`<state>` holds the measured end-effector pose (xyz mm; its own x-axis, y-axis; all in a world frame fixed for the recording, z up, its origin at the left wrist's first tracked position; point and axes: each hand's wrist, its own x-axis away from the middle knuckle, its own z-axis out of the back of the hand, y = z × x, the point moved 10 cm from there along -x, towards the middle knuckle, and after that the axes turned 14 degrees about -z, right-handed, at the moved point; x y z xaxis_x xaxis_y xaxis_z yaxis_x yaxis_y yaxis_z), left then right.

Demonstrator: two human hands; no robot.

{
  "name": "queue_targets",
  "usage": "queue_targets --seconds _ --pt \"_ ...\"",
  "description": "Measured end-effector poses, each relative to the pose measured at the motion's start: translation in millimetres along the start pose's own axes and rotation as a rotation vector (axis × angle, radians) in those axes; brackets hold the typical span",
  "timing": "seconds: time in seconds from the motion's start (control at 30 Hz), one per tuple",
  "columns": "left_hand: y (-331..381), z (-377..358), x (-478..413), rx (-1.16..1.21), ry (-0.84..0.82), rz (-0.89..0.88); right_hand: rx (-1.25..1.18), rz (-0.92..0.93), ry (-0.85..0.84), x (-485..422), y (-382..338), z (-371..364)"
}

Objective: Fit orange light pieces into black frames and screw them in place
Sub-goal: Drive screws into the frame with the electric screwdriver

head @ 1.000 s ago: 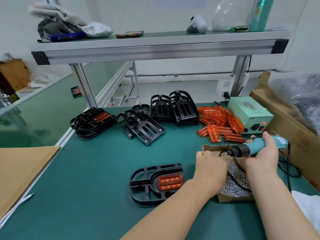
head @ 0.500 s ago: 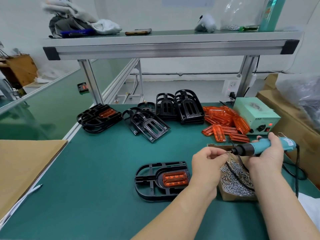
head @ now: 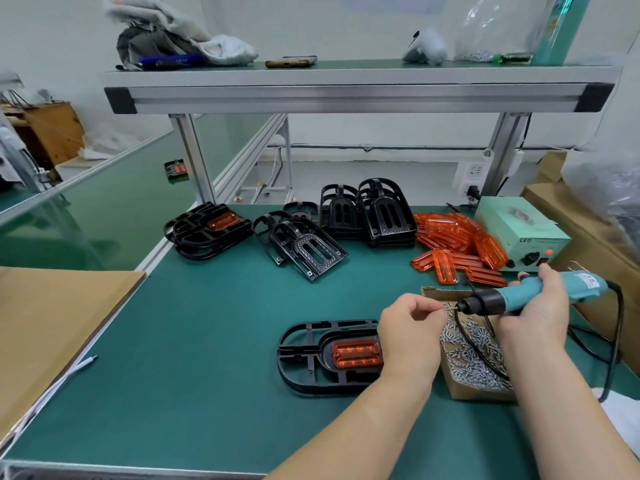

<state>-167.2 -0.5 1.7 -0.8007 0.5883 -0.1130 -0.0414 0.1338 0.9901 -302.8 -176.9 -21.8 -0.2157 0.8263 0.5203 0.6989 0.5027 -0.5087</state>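
Orange light piece (head: 356,353) sits beside left hand (head: 412,329), fingers (head: 431,308) pinching barely visible screw (head: 448,306); right hand's (head: 540,315) fingers wrap screwdriver (head: 515,296).

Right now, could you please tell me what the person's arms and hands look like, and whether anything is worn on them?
Both are bare: the left hand and right hand wear no gloves, and no sleeve, watch or ring shows on either forearm.

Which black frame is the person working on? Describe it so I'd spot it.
On the green table, look just left of the left hand. The black frame lies there flat and alone, an orange light piece seated in it; the others are piled at the back.
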Motion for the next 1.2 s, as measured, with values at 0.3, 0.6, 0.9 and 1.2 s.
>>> queue_targets --seconds 0.3,0.6,0.9,1.2 --pt "44 3 9 -0.463 -0.032 -0.552 -0.010 -0.066 0.040 4 11 3" --pt "-5 1 4 0.096 -0.001 0.079 0.047 -0.068 0.031 7 10 1" --pt "40 10 11 -0.430 -0.042 -0.434 0.099 -0.051 0.040 4 9 1" --pt "22 13 6 -0.291 -0.086 -0.283 0.100 -0.030 0.055 4 15 4"
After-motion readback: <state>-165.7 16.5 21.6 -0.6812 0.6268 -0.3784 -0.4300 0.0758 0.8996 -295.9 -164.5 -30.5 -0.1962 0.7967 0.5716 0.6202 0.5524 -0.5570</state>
